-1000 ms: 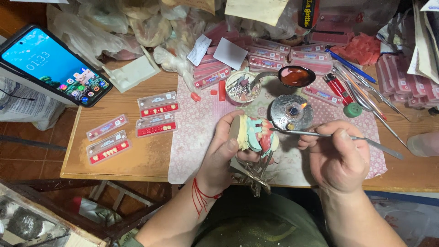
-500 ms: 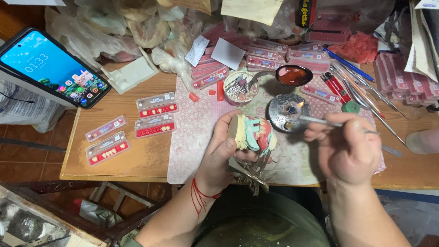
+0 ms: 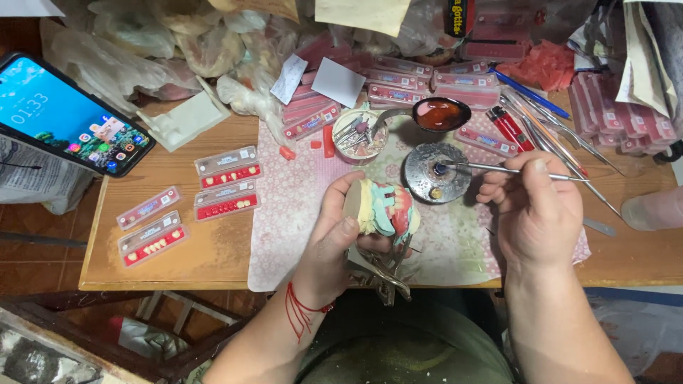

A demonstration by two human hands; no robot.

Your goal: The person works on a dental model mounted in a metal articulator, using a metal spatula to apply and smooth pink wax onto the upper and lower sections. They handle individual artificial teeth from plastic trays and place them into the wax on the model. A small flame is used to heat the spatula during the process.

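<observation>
A cream plaster dental model with pink wax gums and a patch of pale blue (image 3: 384, 212), mounted on a hinged metal articulator frame (image 3: 380, 274), is held in the left hand (image 3: 334, 245), whose fingers are clamped round its left side and base. It is kept just above the near edge of the wooden table (image 3: 178, 256), over a patterned pink cloth (image 3: 292, 213).

The change lies with the right hand (image 3: 537, 213). A second ago the thin metal wax instrument (image 3: 512, 169) pinched in its closed fingers was laid with its tip at the model; half a second ago it was already being drawn away; now its tip is set at the centre of a round metal burner dish (image 3: 435, 174), where a small dark blue knob is seen. The two hands are thus well apart, and the model is no longer touched by the tool. The model itself is hardly shifted over the same interval.

By that reading, work on the wax is paused while the tip is warmed or reloaded; whether a flame burns there cannot be told.

Close behind the dish stand a black spoon holding red molten wax (image 3: 441, 114) and a small round tub of metal bits (image 3: 359, 135). Clear flat cards of artificial teeth on red strips (image 3: 226, 186) lie to the left, and a smartphone with a lit screen (image 3: 67, 121) rests at the table's far left corner.
</observation>
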